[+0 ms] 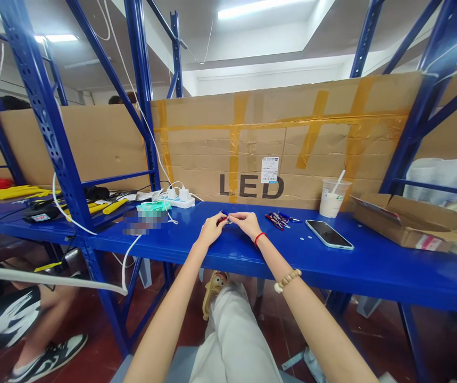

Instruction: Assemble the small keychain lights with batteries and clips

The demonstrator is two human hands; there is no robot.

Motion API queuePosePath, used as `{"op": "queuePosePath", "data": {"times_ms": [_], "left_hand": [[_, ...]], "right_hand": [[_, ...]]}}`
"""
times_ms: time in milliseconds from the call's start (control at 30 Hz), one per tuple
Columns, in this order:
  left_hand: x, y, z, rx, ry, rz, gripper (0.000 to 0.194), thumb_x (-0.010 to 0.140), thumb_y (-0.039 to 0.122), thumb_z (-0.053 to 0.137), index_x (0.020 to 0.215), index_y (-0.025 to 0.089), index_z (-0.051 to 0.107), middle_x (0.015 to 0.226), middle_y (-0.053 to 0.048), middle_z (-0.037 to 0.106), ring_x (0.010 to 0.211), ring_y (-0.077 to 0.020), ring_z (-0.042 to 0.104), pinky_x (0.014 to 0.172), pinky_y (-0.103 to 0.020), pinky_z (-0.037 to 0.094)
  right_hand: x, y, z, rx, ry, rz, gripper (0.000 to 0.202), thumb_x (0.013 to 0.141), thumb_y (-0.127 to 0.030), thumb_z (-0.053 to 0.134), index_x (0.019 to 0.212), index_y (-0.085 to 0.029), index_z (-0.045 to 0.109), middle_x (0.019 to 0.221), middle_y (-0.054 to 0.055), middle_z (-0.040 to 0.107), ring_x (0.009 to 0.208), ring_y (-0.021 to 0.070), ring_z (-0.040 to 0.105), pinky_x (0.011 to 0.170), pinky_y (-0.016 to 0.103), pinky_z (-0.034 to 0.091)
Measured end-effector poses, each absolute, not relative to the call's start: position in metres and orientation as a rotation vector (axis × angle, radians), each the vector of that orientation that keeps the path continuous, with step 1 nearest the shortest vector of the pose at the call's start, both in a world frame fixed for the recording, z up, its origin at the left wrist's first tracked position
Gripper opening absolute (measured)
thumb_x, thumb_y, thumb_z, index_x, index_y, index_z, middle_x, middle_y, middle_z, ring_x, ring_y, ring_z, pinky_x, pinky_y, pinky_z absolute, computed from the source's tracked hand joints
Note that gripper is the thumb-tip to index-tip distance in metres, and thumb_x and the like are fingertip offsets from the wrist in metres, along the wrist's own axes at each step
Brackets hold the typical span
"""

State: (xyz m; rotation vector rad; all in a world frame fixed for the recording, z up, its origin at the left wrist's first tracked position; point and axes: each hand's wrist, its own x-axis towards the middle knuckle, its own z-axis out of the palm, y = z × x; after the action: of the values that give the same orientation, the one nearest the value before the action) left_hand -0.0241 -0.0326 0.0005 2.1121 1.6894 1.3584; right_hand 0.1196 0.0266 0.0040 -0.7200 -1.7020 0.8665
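Above the blue tabletop (236, 250), my left hand (211, 230) and my right hand (246, 224) meet at the fingertips. Both are closed on a small blue-and-silver item (225, 214); the fingers cover most of it, and its kind is too small to make out. To the right of my right hand lies a small pile of slim red, blue and metallic pieces (276, 220). One blue piece (290, 217) sticks out at its right side.
A phone (329, 235), a plastic cup with a straw (333, 198) and an open cardboard box (412, 226) stand to the right. Leftward are a white power strip (180, 199), a green packet (153, 208) and cables. Cardboard (204, 154) forms the back; a blue post (58, 127) rises at left.
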Motion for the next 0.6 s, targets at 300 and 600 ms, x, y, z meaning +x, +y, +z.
{"op": "queuePosePath", "data": {"times_ms": [300, 600], "left_hand": [[-0.019, -0.037, 0.003, 2.167, 1.875, 1.195, 0.019, 0.083, 0.025, 0.049, 0.097, 0.026, 0.06, 0.091, -0.003, 0.068, 0.087, -0.0207, 0.062, 0.075, -0.029, 0.045], [-0.016, -0.043, 0.006, 2.168, 1.96, 1.155, 0.018, 0.084, 0.026, 0.048, 0.098, 0.027, 0.059, 0.096, -0.005, 0.067, 0.092, -0.0235, 0.061, 0.078, -0.032, 0.044]], "right_hand": [[0.119, 0.028, 0.001, -0.727, -1.768, 0.777, 0.014, 0.064, -0.027, 0.068, 0.072, -0.017, 0.073, 0.079, 0.007, 0.072, 0.08, 0.0225, 0.069, 0.078, 0.034, 0.055], [0.121, 0.031, -0.002, -0.687, -1.83, 0.725, 0.016, 0.064, -0.029, 0.069, 0.075, -0.018, 0.073, 0.084, 0.007, 0.072, 0.079, 0.0221, 0.069, 0.079, 0.036, 0.055]]}}
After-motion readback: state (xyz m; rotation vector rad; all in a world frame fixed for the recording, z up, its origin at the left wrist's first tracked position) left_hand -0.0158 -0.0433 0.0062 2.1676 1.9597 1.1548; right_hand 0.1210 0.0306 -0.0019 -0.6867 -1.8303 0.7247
